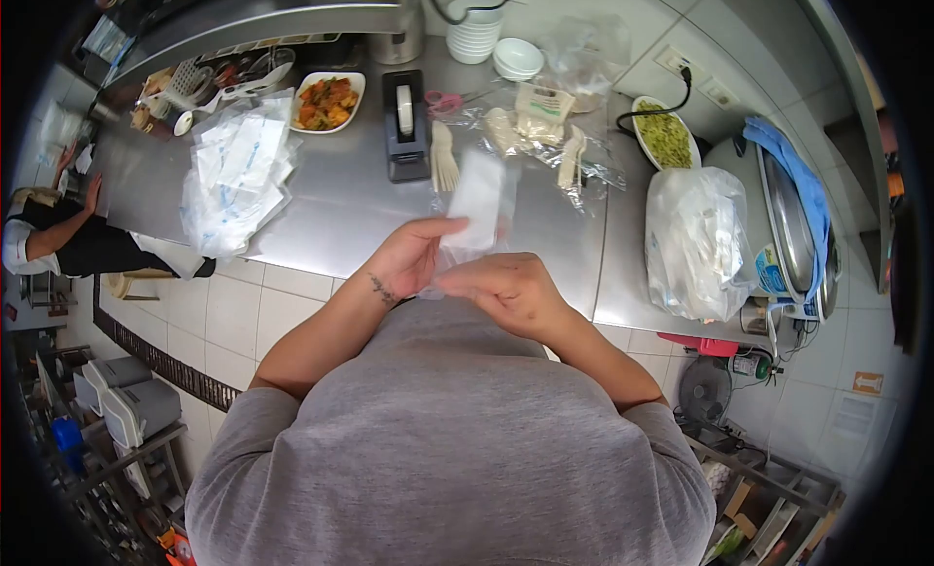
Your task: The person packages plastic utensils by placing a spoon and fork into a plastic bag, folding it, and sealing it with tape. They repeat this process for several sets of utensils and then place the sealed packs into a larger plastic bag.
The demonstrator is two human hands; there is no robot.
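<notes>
In front of my body I hold a clear plastic bag with a folded white napkin inside it. My left hand is closed on its left side, the thumb lying over the front. At the bag's lower end, my right hand has its fingers pinched on the clear film. Just beyond the bag, several pale disposable utensils lie on the metal counter beside a black tape dispenser. To the left is a pile of flat plastic packets with white contents and blue print.
Pink-handled scissors, opened plastic packs and more utensils lie farther back. A dish of cooked food stands left, shredded greens right. A white plastic bag sits near a large cooker. Another person stands far left.
</notes>
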